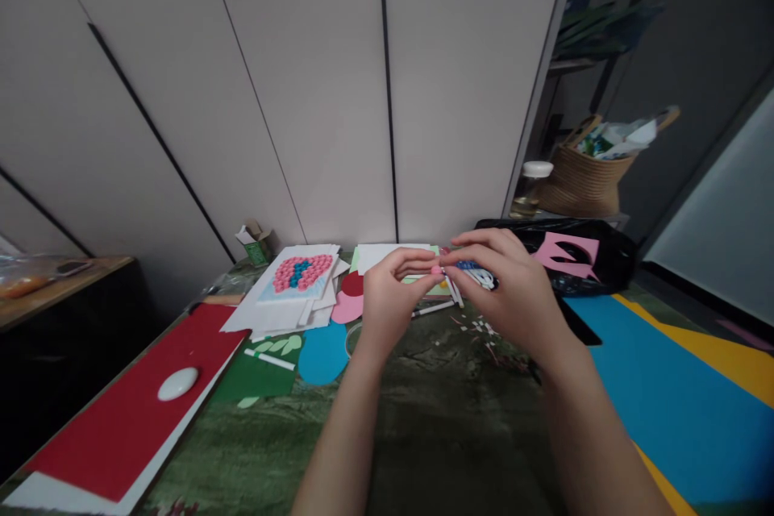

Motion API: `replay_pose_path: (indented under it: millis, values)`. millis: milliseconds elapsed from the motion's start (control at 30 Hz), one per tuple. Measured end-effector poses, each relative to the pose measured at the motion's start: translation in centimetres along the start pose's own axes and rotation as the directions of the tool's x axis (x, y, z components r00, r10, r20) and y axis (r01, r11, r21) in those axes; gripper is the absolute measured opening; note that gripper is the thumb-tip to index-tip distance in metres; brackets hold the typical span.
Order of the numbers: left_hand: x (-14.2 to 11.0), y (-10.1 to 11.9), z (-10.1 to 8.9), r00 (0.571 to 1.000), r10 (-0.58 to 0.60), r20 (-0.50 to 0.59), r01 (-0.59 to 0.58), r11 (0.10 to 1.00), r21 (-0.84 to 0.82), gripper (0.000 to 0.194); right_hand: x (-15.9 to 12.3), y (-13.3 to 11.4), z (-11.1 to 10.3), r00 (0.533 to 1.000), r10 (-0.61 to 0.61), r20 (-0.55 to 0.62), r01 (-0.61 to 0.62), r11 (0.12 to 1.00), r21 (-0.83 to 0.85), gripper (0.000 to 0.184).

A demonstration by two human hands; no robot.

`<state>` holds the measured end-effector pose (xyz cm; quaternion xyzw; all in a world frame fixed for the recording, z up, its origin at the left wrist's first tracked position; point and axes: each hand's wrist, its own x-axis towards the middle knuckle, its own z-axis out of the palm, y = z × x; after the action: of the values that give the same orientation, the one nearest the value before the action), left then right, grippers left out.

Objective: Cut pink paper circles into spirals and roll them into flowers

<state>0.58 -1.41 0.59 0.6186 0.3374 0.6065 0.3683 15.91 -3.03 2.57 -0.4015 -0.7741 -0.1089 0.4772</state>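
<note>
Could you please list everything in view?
Pink piece: one, pink, between fingertips
Picture: one, pink and blue, on papers
Papers: several, white, left
Red sheet: one, red, left
Oval object: one, white, on red sheet
Green sheet: one, green, left
Leaf shapes: several, green, left
Marker: one, white and green, left
Blue shape: one, blue, centre
Discs: two, red and pink, centre
Box: one, green, back left
Slim items: uncounted, white, behind hands
Blue sheet: one, blue, right
Yellow paper: uncounted, yellow, right
Bag: one, black, right
Cut sheet: one, pink, right
Basket: one, tan, right
Jar: one, clear, right
Cabinet: one, grey, background
Table: one, green, foreground
Left hand: one, bare, centre
Right hand: one, bare, centre
</note>
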Motion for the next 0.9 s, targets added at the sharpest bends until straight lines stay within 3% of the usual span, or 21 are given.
replay_pose_path:
  millis: [67, 167, 300, 600, 733, 900]
  values:
    - [-0.2, 0.2, 0.1, 0.995, 0.1, 0.012, -0.1, 0.98, 0.174, 0.019, -0.2, 0.0, -0.3, 0.999, -0.029, 0.022, 0.03, 0.997, -0.07, 0.01]
    - [-0.4, 0.4, 0.1, 0.966, 0.243, 0.086, -0.257, 0.877, 0.405, 0.025, -0.5, -0.1, -0.5, 0.995, -0.034, 0.095, 0.049, 0.985, -0.164, 0.011]
    - [-0.5, 0.2, 0.1, 0.928, 0.334, 0.167, -0.368, 0.741, 0.562, 0.038, -0.7, -0.2, -0.7, 0.983, -0.018, 0.182, 0.057, 0.975, -0.213, 0.016]
    - [-0.6, 0.1, 0.0, 0.888, 0.354, 0.294, -0.46, 0.709, 0.534, 0.057, -0.7, 0.0, -1.2, 0.966, -0.073, 0.248, 0.13, 0.966, -0.223, 0.023]
    - [-0.7, 0.0, -0.2, 0.865, 0.35, 0.359, -0.498, 0.683, 0.534, 0.055, -0.8, 0.3, -1.3, 0.958, -0.115, 0.263, 0.179, 0.956, -0.233, 0.023]
    - [-0.6, 0.0, -0.3, 0.865, 0.37, 0.338, -0.493, 0.749, 0.442, 0.051, -0.9, 0.9, -1.8, 0.954, -0.143, 0.265, 0.192, 0.966, -0.171, 0.019]
